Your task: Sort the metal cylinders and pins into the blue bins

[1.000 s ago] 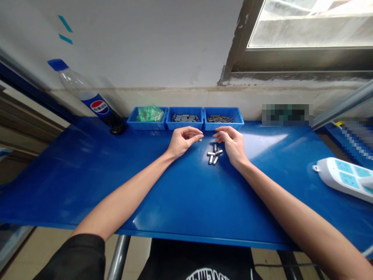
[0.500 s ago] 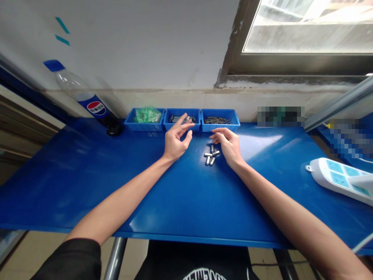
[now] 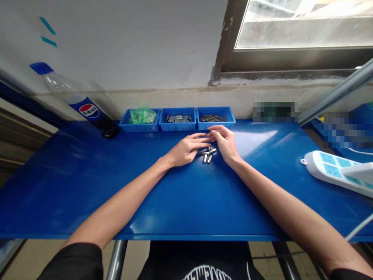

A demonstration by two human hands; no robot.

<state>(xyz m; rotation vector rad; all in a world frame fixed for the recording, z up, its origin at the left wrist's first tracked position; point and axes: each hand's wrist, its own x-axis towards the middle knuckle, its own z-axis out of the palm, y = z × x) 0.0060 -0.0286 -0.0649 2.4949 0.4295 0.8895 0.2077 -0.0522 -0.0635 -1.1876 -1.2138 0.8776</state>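
Observation:
Several short, shiny metal standoffs point(image 3: 210, 159) lie in a small group on the blue table. My left hand point(image 3: 184, 151) reaches over the group from the left, its fingers stretched out and partly covering some pieces. Just to the right is my right hand point(image 3: 226, 144), with thumb and fingers drawn together; whatever is between them is hidden. The fingertips of both hands meet or nearly meet above the standoffs. Behind the hands, a blue bin point(image 3: 178, 126) contains more metal standoffs, and another blue bin point(image 3: 217, 125) to its right contains thin brass-coloured screws.
A third blue bin point(image 3: 140, 128) with green plastic bags stands at the left of the row. Farther left is a cola bottle point(image 3: 87, 109). A white power strip point(image 3: 335, 171) lies on the right side of the table point(image 3: 175, 206). The wall is behind the bins.
My left hand has come from in front of the middle bin down and right to the standoffs, fingers now pointing at my right hand. The right hand stays nearly in place. The view shifts slightly.

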